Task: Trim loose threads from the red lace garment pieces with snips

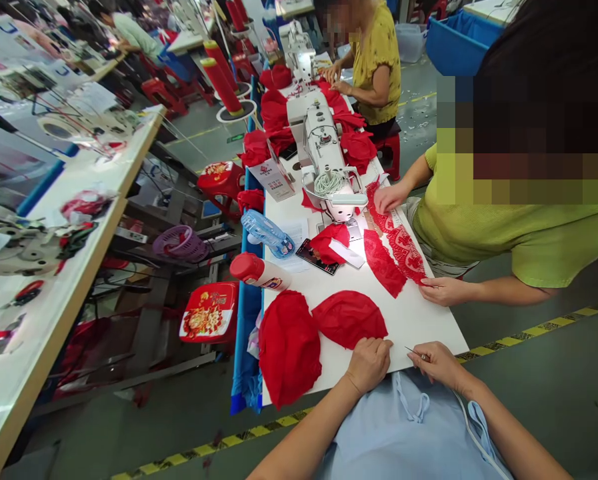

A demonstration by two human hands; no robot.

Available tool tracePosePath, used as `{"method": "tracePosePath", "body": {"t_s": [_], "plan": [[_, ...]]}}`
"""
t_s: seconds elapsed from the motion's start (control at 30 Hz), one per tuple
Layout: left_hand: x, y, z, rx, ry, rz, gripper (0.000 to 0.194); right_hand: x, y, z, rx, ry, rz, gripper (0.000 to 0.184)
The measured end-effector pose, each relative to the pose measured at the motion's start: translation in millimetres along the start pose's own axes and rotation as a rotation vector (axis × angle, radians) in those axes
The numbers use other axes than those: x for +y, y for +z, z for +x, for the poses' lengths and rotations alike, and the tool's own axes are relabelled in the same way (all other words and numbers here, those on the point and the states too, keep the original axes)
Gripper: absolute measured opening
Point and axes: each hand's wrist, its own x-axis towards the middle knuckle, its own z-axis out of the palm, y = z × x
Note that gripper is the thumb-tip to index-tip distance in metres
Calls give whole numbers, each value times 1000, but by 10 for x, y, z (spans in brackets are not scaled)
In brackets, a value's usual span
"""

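Note:
My left hand rests closed on the near edge of the white table, its fingers pinching the rim of a red fabric piece. My right hand is closed on a thin pointed metal tool, just right of the left hand. A larger red fabric piece lies to the left. A person in a green top stands at the right, with one hand and another hand on red lace strips.
A white sewing machine stands further along the table, with a phone, a plastic bottle, a red-capped bottle and piles of red cloth. Another person in yellow works beyond. Red stools and a second table lie left.

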Motion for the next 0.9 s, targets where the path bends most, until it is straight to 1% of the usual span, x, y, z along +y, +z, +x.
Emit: {"method": "tracePosePath", "body": {"t_s": [0.2, 0.43, 0.6, 0.9], "plan": [[3, 0, 2, 2, 1, -3, 16, -9, -14, 3, -15, -8, 29, 50], [-2, 11, -2, -44, -13, -2, 18, -21, -26, -5, -14, -8, 22, 50], [-4, 24, -3, -22, -12, -9, 17, -6, -28, 4, -22, -8, 11, 51], [-4, 21, 14, -18, -9, -11, 17, -2, -32, 15, -22, -7, 17, 50]]}}
